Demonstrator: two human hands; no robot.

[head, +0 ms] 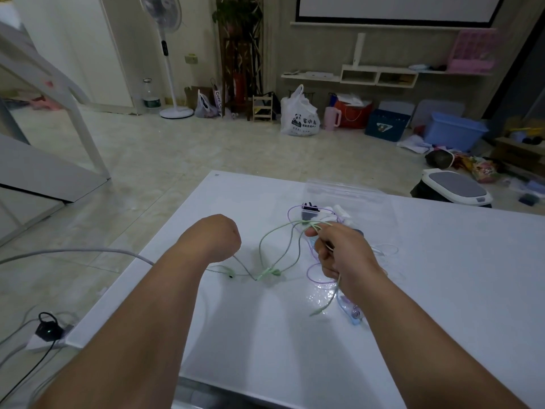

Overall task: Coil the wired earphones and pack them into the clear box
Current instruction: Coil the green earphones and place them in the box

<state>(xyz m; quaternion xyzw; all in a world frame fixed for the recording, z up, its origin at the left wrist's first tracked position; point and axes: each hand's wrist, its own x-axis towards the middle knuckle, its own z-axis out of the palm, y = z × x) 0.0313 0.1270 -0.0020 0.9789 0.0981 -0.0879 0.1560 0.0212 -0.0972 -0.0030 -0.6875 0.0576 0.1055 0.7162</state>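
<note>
**Both hands on the green earphones, clear box waiting at the far side**

The person works at a white counter [265, 335], both forearms stretched out over it. The right hand [345, 255] is closed round the green earphones [267, 273]. Thumb and forefinger pinch several strands of the cable at the top of the hand, and long loops arch out from there to the left and fall to the counter. The cable's splitter lies on the surface between the two hands, with one earbud just left of it. A further length of green cable drops out below the right hand, and its end rests on the counter.

The left hand [218, 240] is clenched with its back to the camera, so its fingers are hidden. A thin strand of the same cable runs out from under it down to the splitter, so it appears to grip that strand.

Under and around the right hand lie other tangled cables. Purple earphones [312, 276] loop out beside the wrist, and blue earphones [354, 314] lie near the forearm.

The clear box [348, 193] stands beyond the right hand, near the far edge of the counter. A small black item [309, 209] and some white pieces [339, 211] sit at its near side; whether they are inside it cannot be told.

On the tiled floor behind stand a pedestal fan [168, 54], a white plastic bag [299, 116] and a blue tub [454, 131]. A power strip [44, 332] lies on the floor at the left.
</note>
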